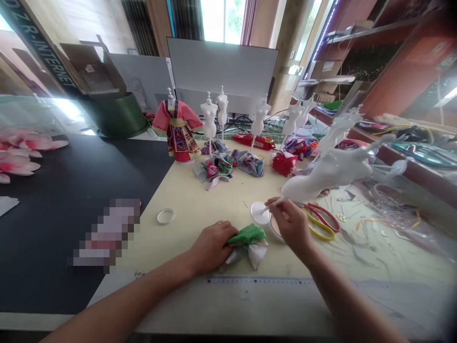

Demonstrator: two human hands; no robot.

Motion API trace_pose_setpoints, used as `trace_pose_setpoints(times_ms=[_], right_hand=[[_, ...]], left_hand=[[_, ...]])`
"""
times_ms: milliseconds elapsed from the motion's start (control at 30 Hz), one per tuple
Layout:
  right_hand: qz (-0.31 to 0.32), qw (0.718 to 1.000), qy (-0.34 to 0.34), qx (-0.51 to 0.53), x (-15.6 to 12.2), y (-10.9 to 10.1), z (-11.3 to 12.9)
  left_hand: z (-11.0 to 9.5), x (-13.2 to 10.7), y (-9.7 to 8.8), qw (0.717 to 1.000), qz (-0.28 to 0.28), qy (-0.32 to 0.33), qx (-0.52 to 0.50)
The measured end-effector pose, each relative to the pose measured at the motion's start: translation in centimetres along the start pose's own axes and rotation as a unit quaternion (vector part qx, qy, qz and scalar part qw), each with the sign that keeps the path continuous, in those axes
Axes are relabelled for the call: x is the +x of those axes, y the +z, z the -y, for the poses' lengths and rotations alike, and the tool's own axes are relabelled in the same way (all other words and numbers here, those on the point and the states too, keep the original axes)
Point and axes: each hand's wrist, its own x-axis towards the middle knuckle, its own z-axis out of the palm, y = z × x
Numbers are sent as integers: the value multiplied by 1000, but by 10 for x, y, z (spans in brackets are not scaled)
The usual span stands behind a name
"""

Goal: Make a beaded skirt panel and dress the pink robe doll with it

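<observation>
My right hand pinches the thin rod of a small white dress-form mannequin. The figure is tilted well over, its torso leaning to the upper right, and its round base is at the lower left of the rod. My left hand has its fingers closed on the edge of a bunched green and white doll garment on the cream mat. Part of the left fingers is hidden by the cloth and the hand itself. Beside the right hand lie red and yellow-handled pliers.
Several white mannequins stand at the back near a monitor. One mannequin wears a pink and red robe. Crumpled garments lie before them. A clear ring is on the left, wires and plastic bags on the right.
</observation>
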Motion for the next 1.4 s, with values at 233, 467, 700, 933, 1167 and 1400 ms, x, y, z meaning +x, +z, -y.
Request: trace_pose_setpoints(times_ms=[233, 467, 700, 933, 1167, 1400], right_hand=[[13, 999, 31, -4, 38, 7, -12], [47, 995, 56, -66, 70, 38, -39], [68, 991, 69, -89, 82, 53, -50], [78, 988, 77, -105, 85, 57, -50], [97, 985, 73, -122, 87, 52, -47], [106, 981, 67, -148, 87, 53, -47]], left_hand=[[4, -5, 2, 999, -25, 33, -21], [13, -8, 2, 994, -34, 96, -30], [18, -6, 4, 990, -53, 128, -29], [18, -6, 4, 991, -53, 123, -22], [17, -5, 4, 992, -52, 117, -21], [16, -6, 5, 991, -58, 113, -29]])
